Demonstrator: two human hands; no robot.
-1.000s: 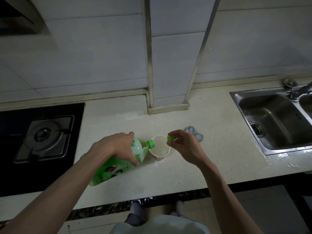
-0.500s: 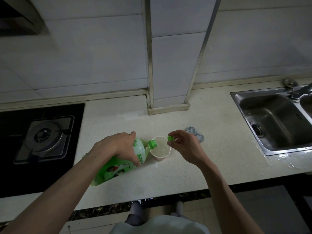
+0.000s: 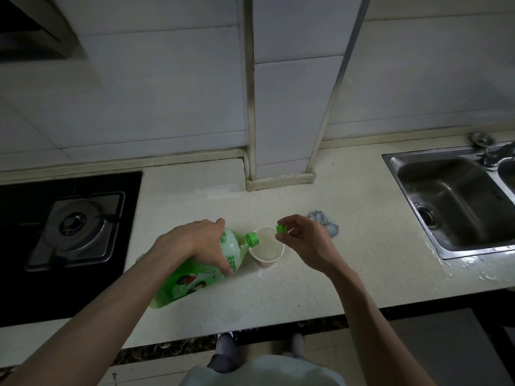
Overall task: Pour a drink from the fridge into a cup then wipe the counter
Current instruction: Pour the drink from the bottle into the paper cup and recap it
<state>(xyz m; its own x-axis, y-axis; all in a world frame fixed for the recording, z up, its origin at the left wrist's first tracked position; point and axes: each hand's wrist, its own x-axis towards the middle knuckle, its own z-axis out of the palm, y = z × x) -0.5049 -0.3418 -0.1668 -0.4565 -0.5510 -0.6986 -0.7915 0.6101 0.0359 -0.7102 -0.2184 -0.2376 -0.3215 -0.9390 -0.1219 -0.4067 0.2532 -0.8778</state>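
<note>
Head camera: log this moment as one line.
left hand grips tilted bottle | mouth at cup rim | right hand pinches cap | cloth beyond right hand

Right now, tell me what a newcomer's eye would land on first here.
The bright green drink bottle stands out mid-counter, tipped by the left hand with its mouth at the rim of the cup. Beside it the right hand pinches the green cap. A steel sink shines far right.

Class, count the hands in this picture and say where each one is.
2. The left hand grips the tilted green plastic drink bottle; the right hand pinches the small green bottle cap by the rim of the white paper cup. None seems hidden.
</note>
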